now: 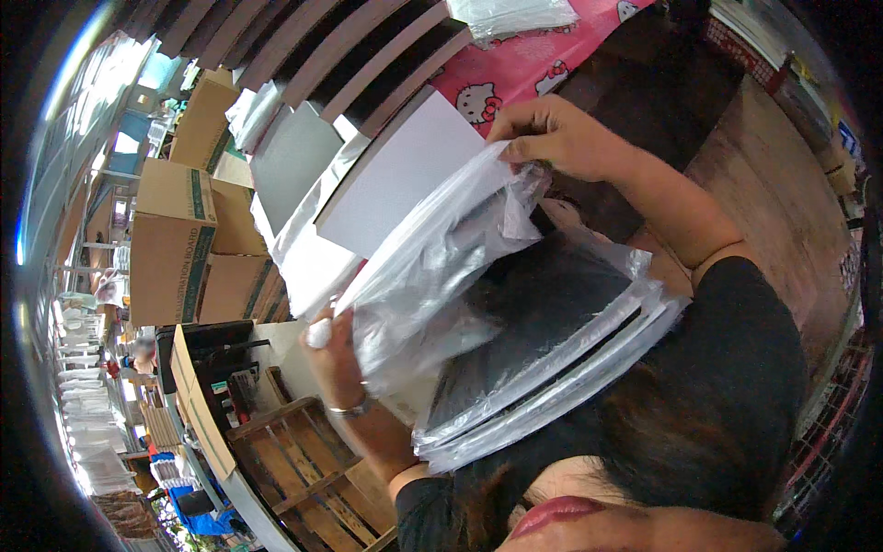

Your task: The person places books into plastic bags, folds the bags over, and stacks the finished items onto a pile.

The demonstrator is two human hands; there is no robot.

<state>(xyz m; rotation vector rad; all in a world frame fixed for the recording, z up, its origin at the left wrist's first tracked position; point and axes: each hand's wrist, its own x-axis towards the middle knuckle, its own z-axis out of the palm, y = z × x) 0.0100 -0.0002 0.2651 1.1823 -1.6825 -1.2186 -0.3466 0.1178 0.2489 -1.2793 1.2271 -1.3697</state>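
Note:
A clear plastic bag (432, 235) is stretched out in front of me between both hands. Its lower-left edge is gripped by my left hand (336, 359), which has a white wrapping on one fingertip and a band at the wrist. The upper-right corner is pinched by my right hand (561, 138). Between the bag and my chest are several layered clear plastic sleeves (561, 368), with my black shirt or something dark showing through; I cannot tell which. Just beyond the bag lies a white-topped board (405, 175) on the table.
Dark-faced boards with pale edges (368, 55) line the far side. A pink patterned cloth (515, 83) covers part of the table, with plastic packs (515, 14) on it. Cardboard boxes (175, 244) stand at left, above a wooden pallet (313, 469). A red basket (736, 46) is at far right.

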